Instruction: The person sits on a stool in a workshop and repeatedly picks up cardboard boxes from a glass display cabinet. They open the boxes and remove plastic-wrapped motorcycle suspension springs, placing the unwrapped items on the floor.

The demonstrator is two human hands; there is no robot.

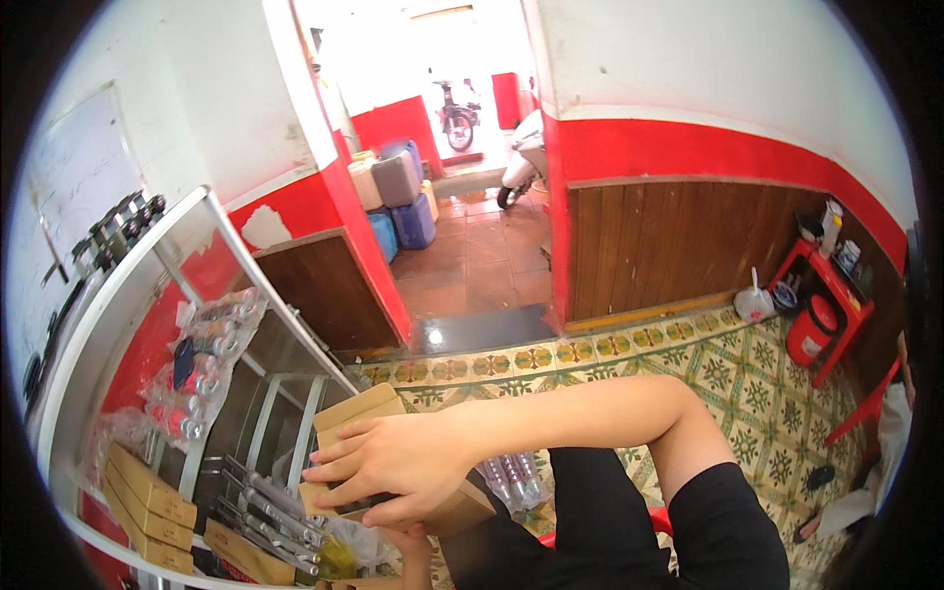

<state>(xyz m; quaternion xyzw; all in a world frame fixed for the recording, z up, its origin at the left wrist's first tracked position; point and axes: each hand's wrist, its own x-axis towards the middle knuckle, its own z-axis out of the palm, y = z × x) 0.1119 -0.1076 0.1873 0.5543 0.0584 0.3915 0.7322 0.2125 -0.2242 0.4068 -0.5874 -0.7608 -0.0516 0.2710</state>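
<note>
An open brown cardboard box (356, 405) is tilted at my lap, one flap standing up on its far side. Across its opening lies my right hand (393, 467), palm down with the fingers spread. Something dark shows beneath the fingers, mostly covered by them. At the box's lower edge my left hand (411, 547) grips the cardboard from below, only partly visible. Next to the box, clear plastic-wrapped tubular parts (515, 480) rest near my thigh.
A metal shelf rack (251, 265) on the left holds bagged parts (202, 369), stacked small boxes (147, 511) and metal rods (275, 516). Jerrycans (398, 187) stand by the doorway. A red table (836, 275) and a seated person's leg (855, 506) are at the right.
</note>
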